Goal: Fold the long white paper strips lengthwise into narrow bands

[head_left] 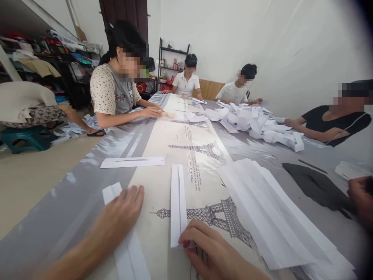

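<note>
My left hand (126, 206) lies flat with fingers stretched out, across a folded white paper strip (132, 254) on the table. Its palm hides the middle of that strip. Thumb and fingertips of my right hand (208, 247) pinch the near end of another folded paper strip (177, 202), which points away from me and shows a lengthwise seam. Beyond both hands, a third folded strip (132, 161) rests crosswise. To the right of my right hand lies a fanned stack of white paper sheets (279, 217).
A tablecloth printed with Eiffel Towers (201, 149) covers the long table. Farther back is a heap of folded papers (250, 120). Several people sit around the table, and a person's hand (361, 198) is at the right edge. Dark cloth (317, 186) lies beyond the stack.
</note>
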{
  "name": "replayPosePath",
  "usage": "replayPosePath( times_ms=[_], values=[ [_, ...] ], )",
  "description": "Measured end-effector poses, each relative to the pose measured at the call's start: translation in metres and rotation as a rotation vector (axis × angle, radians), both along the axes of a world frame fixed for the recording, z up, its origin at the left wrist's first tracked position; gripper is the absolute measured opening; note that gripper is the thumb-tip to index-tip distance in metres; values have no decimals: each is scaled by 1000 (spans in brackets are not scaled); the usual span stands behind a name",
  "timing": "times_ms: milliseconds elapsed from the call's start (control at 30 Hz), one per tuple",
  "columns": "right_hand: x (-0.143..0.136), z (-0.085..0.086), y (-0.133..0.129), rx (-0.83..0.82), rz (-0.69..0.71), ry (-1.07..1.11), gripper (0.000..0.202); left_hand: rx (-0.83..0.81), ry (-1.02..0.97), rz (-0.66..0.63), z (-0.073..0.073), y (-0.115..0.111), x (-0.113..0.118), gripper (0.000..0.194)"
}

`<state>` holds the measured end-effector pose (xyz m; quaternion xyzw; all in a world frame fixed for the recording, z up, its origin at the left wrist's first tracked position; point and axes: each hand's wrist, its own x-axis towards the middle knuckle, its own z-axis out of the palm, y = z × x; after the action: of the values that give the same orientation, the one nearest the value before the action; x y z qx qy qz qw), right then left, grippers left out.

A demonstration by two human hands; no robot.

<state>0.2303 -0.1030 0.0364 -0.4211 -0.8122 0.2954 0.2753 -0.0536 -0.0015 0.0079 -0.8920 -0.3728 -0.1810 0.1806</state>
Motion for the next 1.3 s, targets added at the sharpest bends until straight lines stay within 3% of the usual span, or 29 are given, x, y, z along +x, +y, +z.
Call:
replayPosePath(
  times_ms=[67,200,333,500,667,900,1000,1100,1200,1300],
  values=[
    [0,0,1,146,-23,30,28,47,23,-70,-3,-9,10,49],
    [1,-4,-1,446,-155,9,28,13,-145,-171,-1,-13,26,38],
    [-1,-1,-5,558,-132,-48,33,75,-188,-235,12,2,21,46],
    [2,7,0,468,-121,206,29,17,-24,-371,15,28,-1,50],
    [15,6,4,253,-159,437,23,-49,-62,-407,14,39,-15,51],
    [18,-8,10,100,-215,332,23,-33,-138,-466,20,34,-20,51],
    [19,-13,16,92,-327,206,28,-30,-101,-424,20,45,-35,47],
    [31,-14,24,144,-430,8,34,42,-89,-267,21,66,-59,41],
    [61,-11,35,306,-505,-228,33,40,10,-59,21,86,-79,40],
    [108,-10,45,394,-669,-516,36,-40,92,14,15,96,-85,42]
  ],
)
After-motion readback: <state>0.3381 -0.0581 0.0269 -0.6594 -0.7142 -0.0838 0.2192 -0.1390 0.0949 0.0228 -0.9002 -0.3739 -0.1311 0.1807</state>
